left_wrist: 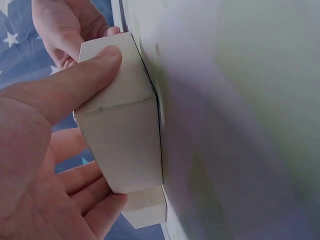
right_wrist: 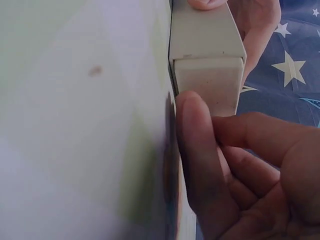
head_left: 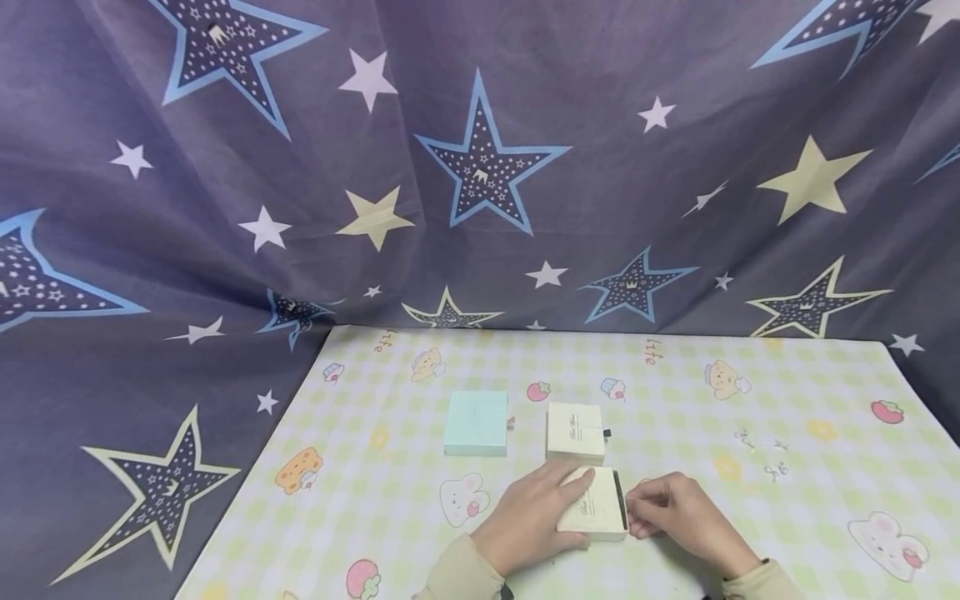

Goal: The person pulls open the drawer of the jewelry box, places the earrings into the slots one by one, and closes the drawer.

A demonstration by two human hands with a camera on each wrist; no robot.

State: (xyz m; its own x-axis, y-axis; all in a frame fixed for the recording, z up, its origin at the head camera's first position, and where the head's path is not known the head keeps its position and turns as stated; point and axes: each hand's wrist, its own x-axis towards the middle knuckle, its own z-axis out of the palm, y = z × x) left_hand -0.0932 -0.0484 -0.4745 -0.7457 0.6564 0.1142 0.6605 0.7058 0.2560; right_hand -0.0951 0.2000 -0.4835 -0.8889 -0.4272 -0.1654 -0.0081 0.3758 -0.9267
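1. Left hand [head_left: 528,510] grips the near cream box [head_left: 596,504] — snug between thumb and fingers!
2. Right hand [head_left: 678,512], fingers bent, just right of it — pinching anything? Can't tell.
3. Second cream box [head_left: 575,429], just beyond the left hand.

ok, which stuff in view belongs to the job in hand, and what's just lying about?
In the job:
near cream box, gripped by the left hand
right hand, fingers at the box's right end

Probably just lying about:
second cream box, just behind
teal box, to the left
small silvery pieces, far right, too small to identify
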